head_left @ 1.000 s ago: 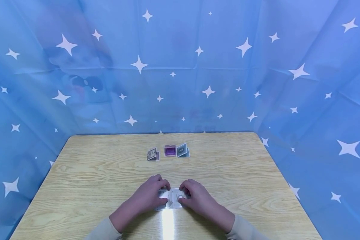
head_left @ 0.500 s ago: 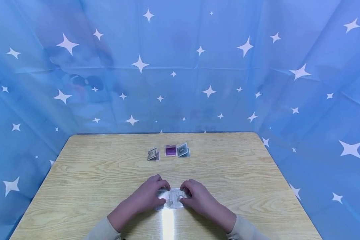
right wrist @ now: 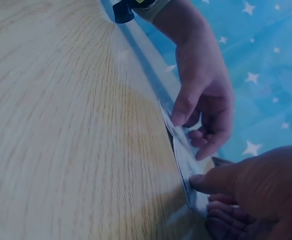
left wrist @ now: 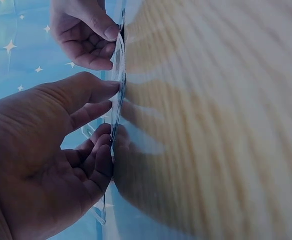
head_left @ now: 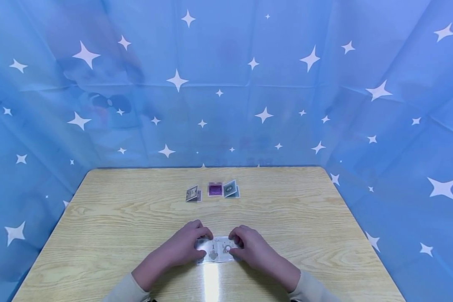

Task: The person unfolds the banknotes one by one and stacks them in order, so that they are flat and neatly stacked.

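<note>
A pale printed note (head_left: 215, 250) in a clear sleeve, a "1" and small figures on its face, lies low over the table's front middle. A crease runs down its centre. My left hand (head_left: 190, 243) holds its left half, index fingertip at the far edge and thumb on the face. Holding the right half the same way is my right hand (head_left: 251, 249), its thumb beside a round print. In the left wrist view, the note (left wrist: 118, 65) shows edge-on, slightly bowed, with curled fingers of both hands along it. The note's outer right end is partly hidden under the right hand.
Farther back stand a grey folded note (head_left: 191, 193), a purple note (head_left: 215, 189) and a green folded note (head_left: 230, 188), side by side. Glare marks the wooden table (head_left: 128, 218) in front of the hands. A blue star-print curtain (head_left: 226, 126) borders the table.
My hands have slid slightly apart along the note, the left to the left and the right to the right, uncovering more of its print. The notes at the back stay as they were.
</note>
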The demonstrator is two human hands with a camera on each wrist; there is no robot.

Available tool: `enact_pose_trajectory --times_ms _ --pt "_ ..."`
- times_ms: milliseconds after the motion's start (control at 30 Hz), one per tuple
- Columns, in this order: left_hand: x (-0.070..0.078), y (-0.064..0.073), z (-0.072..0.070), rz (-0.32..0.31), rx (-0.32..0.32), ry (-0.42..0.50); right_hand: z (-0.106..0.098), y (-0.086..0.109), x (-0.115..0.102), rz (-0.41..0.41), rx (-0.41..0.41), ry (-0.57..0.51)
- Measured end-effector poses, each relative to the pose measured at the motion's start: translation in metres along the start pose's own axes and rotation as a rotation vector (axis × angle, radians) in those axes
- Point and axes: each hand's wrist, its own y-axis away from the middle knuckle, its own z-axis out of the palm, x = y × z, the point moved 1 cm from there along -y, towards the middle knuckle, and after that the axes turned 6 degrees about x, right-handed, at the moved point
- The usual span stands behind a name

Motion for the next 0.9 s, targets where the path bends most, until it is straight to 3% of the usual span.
enact_pose_trajectory --times_ms 333,600,900 --pt "0.000 -0.002 0.001 -0.008 0.013 -0.021 -0.002 -0.001 0.001 0.057 0.018 -0.072" --pt "0.001 -0.003 -0.002 -0.026 0.039 0.017 -0.003 -0.006 0.004 0.039 0.074 -0.133" --pt "-0.002 -0.016 -0.010 -0.040 0.205 0.072 -0.009 -0.025 0.009 -0.010 0.188 -0.164"
